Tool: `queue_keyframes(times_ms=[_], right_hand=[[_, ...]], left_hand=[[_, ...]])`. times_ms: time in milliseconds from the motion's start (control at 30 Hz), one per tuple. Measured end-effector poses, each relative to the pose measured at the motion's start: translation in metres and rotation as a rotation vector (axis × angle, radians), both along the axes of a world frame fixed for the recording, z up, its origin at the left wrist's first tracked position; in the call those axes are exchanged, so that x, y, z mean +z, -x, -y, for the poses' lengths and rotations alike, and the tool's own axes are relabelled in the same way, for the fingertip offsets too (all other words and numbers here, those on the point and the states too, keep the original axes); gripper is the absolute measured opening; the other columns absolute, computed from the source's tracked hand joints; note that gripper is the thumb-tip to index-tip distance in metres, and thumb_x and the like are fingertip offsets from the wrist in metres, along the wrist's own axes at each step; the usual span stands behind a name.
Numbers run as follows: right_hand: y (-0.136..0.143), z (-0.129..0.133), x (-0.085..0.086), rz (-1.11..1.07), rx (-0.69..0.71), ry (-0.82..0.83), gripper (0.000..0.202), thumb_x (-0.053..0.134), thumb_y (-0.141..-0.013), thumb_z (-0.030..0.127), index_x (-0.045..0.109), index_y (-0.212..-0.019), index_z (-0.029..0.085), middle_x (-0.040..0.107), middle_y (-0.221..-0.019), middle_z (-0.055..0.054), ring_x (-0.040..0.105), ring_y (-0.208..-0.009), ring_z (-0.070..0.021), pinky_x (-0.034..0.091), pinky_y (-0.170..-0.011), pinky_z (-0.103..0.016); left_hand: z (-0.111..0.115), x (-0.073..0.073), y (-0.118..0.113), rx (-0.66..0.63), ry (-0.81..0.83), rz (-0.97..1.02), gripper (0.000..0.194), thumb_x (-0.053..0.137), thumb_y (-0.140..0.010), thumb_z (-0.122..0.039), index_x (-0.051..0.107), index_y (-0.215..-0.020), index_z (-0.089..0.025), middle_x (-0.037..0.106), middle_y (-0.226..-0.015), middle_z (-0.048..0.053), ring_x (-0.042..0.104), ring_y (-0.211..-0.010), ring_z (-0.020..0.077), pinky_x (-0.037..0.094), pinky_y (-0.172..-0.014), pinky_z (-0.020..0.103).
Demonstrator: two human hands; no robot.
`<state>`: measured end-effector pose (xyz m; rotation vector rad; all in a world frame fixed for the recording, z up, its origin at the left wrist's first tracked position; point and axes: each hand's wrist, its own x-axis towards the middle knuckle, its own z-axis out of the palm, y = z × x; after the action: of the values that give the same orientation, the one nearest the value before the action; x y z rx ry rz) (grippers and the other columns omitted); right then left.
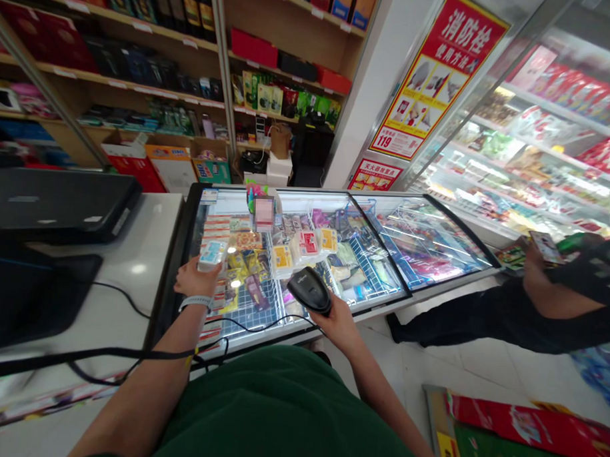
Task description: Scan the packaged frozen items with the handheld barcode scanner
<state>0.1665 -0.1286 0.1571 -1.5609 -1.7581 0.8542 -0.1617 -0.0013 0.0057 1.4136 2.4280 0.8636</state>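
My left hand is wrapped round a small clear pack with a blue and white label, above the left end of the glass-topped freezer. In my right hand is a black barcode scanner, its head pointing up and left over the glass. Just beyond the scanner, several similar packs sit together on the freezer top: one with a red label, others with yellow labels. A colourful item stands at the freezer's far edge. Frozen goods show through the glass.
A black cable crosses in front of my left forearm. At the left, a counter carries black machines. Another person stands at the right, holding a phone-like object. Boxes lie at lower right; stocked shelves line the back.
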Motion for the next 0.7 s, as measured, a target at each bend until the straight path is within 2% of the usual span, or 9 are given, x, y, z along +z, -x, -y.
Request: queue_keyframes(times_ms=[100, 167, 233, 300, 367, 467, 533, 700], right_hand=[[-0.001, 0.0, -0.002, -0.005, -0.011, 0.011, 0.023, 0.064, -0.074, 0.021, 0.064, -0.097, 0.016, 0.07, -0.088, -0.005, 0.064, -0.081, -0.021, 0.047, -0.072, -0.028], [-0.001, 0.001, -0.003, 0.004, -0.018, 0.004, 0.022, 0.064, -0.075, 0.022, 0.064, -0.097, 0.017, 0.07, -0.087, -0.004, 0.065, -0.081, -0.0211, 0.047, -0.071, -0.028], [-0.002, 0.001, -0.005, 0.015, -0.026, -0.013, 0.022, 0.065, -0.076, 0.023, 0.063, -0.096, 0.017, 0.07, -0.087, -0.005, 0.065, -0.081, -0.021, 0.047, -0.071, -0.027], [-0.003, 0.002, -0.007, 0.024, -0.035, -0.023, 0.022, 0.065, -0.076, 0.023, 0.063, -0.096, 0.017, 0.07, -0.087, -0.005, 0.065, -0.081, -0.0208, 0.047, -0.071, -0.027], [-0.004, 0.003, -0.008, 0.034, -0.041, -0.023, 0.021, 0.065, -0.075, 0.023, 0.063, -0.095, 0.017, 0.07, -0.086, -0.004, 0.065, -0.08, -0.0206, 0.048, -0.07, -0.027], [-0.006, 0.004, -0.009, 0.04, -0.038, -0.02, 0.02, 0.065, -0.076, 0.023, 0.063, -0.095, 0.018, 0.07, -0.087, -0.004, 0.065, -0.08, -0.0208, 0.048, -0.07, -0.028], [-0.008, 0.006, -0.008, 0.029, -0.035, -0.018, 0.022, 0.065, -0.076, 0.023, 0.063, -0.097, 0.017, 0.071, -0.089, -0.005, 0.066, -0.082, -0.0213, 0.048, -0.071, -0.028], [-0.014, 0.011, -0.007, 0.037, -0.063, -0.01, 0.024, 0.063, -0.076, 0.021, 0.063, -0.099, 0.017, 0.072, -0.091, -0.005, 0.066, -0.084, -0.022, 0.049, -0.073, -0.028]], left_hand=[[0.001, 0.001, -0.004, 0.134, 0.004, 0.013, 0.069, 0.063, -0.074, -0.058, 0.052, -0.126, -0.014, 0.058, -0.118, 0.024, 0.053, -0.109, 0.0443, 0.038, -0.084, 0.068], [0.003, 0.003, -0.009, 0.18, -0.035, 0.003, 0.079, 0.067, -0.07, -0.059, 0.046, -0.132, -0.015, 0.056, -0.124, 0.024, 0.052, -0.113, 0.0434, 0.037, -0.088, 0.066], [0.004, 0.006, -0.015, 0.19, -0.097, -0.025, 0.084, 0.068, -0.069, -0.059, 0.041, -0.136, -0.016, 0.052, -0.131, 0.023, 0.048, -0.118, 0.0421, 0.036, -0.093, 0.064], [0.004, 0.01, -0.021, 0.137, -0.163, -0.066, 0.081, 0.067, -0.071, -0.056, 0.041, -0.137, -0.017, 0.05, -0.134, 0.021, 0.046, -0.122, 0.0408, 0.035, -0.097, 0.061], [0.0, 0.014, -0.028, -0.02, -0.217, -0.1, 0.073, 0.065, -0.074, -0.051, 0.044, -0.135, -0.017, 0.052, -0.131, 0.02, 0.047, -0.121, 0.0387, 0.037, -0.098, 0.057], [-0.012, 0.019, -0.04, -0.424, -0.249, -0.18, 0.064, 0.063, -0.076, -0.039, 0.046, -0.134, -0.016, 0.054, -0.128, 0.019, 0.049, -0.12, 0.0354, 0.04, -0.099, 0.051], [-0.021, 0.022, -0.05, -0.645, -0.241, -0.246, 0.064, 0.062, -0.075, -0.03, 0.045, -0.136, -0.017, 0.054, -0.131, 0.018, 0.048, -0.123, 0.0342, 0.038, -0.103, 0.05], [-0.041, 0.034, -0.078, -0.926, -0.2, -0.345, 0.069, 0.056, -0.073, -0.01, 0.046, -0.139, -0.026, 0.047, -0.145, 0.013, 0.037, -0.136, 0.0325, 0.036, -0.106, 0.052]])
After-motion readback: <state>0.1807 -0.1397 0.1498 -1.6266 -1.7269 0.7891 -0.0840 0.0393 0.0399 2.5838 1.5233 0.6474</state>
